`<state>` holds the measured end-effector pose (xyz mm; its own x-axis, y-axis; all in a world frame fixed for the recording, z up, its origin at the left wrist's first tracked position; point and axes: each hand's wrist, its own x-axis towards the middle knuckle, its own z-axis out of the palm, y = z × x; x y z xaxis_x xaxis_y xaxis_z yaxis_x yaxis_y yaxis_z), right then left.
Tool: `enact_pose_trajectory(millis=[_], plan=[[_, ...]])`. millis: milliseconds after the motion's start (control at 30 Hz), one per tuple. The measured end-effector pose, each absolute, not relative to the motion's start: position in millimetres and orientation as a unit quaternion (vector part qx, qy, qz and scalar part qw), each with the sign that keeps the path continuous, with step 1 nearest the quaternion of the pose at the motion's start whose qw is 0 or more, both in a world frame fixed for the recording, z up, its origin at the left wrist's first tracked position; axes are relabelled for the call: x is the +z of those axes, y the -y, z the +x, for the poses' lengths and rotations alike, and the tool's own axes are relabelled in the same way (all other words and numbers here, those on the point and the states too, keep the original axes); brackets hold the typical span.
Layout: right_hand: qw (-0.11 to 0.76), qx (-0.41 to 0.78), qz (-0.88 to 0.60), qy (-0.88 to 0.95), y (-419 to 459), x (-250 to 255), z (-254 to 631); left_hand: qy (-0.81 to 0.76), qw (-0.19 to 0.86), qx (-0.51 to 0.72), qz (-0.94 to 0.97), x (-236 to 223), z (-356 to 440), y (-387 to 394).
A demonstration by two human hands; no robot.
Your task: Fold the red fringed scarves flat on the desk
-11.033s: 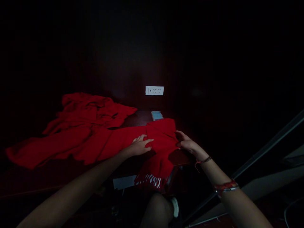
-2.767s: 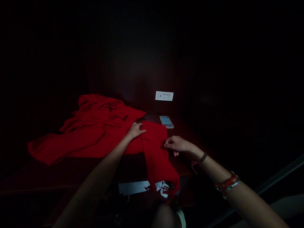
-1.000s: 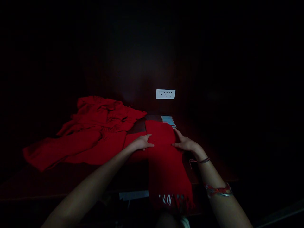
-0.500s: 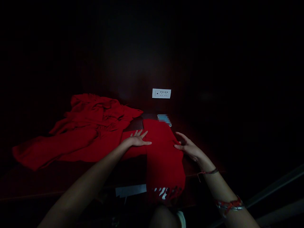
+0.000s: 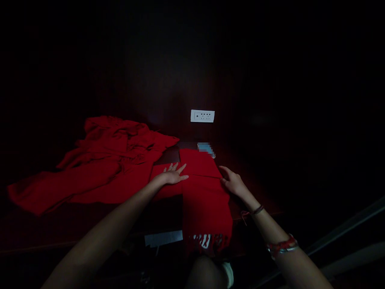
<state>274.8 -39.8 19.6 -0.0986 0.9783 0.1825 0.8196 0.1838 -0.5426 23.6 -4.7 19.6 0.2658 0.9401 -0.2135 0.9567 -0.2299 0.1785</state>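
A red fringed scarf [image 5: 207, 204] lies folded across the dark wooden surface, its tasselled end hanging over the front edge. A straight crease crosses its upper part. My left hand [image 5: 174, 176] rests flat with fingers spread, on the red cloth at the scarf's left side. At the right edge, near the end of that crease, is my right hand [image 5: 234, 182]. Its thumb and index finger are apart and touch the scarf's border; the other fingers are partly hidden. More red cloth [image 5: 120, 156] lies in a rumpled heap to the left.
A white wall socket [image 5: 202, 116] is set in the dark back panel. Behind the scarf lies a pale blue, blurred flat item [image 5: 205, 149]. Below the front edge are a pale strip [image 5: 164, 238] and my knee [image 5: 206, 273]. Much of the surroundings is too dark to make out.
My right hand has drawn its thumb and index finger closer together at the scarf's edge. The crease now looks straighter and clearer. My left hand stays flat; the view has shifted slightly.
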Motion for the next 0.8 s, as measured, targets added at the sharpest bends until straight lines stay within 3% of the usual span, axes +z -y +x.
enact_pose_trajectory(millis=[200, 400, 567, 733, 800], plan=[[0.180, 0.137, -0.637, 0.737, 42.3, 19.3, 283.7, -0.608, 0.136, -0.042, 0.781, 26.3, 24.2, 8.1], [0.255, 0.107, -0.589, 0.759, 78.7, 18.6, 276.7, -0.567, 0.165, -0.092, 0.802, 39.1, 28.4, 26.5], [0.290, 0.340, -0.572, 0.688, 88.5, 23.2, 274.5, -0.554, 0.182, -0.123, 0.803, 45.4, 29.9, 33.9], [0.469, 0.509, -0.505, 0.516, 94.7, 27.3, 265.1, -0.539, 0.177, -0.124, 0.814, 45.8, 29.0, 32.9], [0.494, 0.565, -0.492, 0.441, 100.8, 30.2, 261.9, -0.541, 0.172, -0.118, 0.815, 44.4, 29.1, 32.3]])
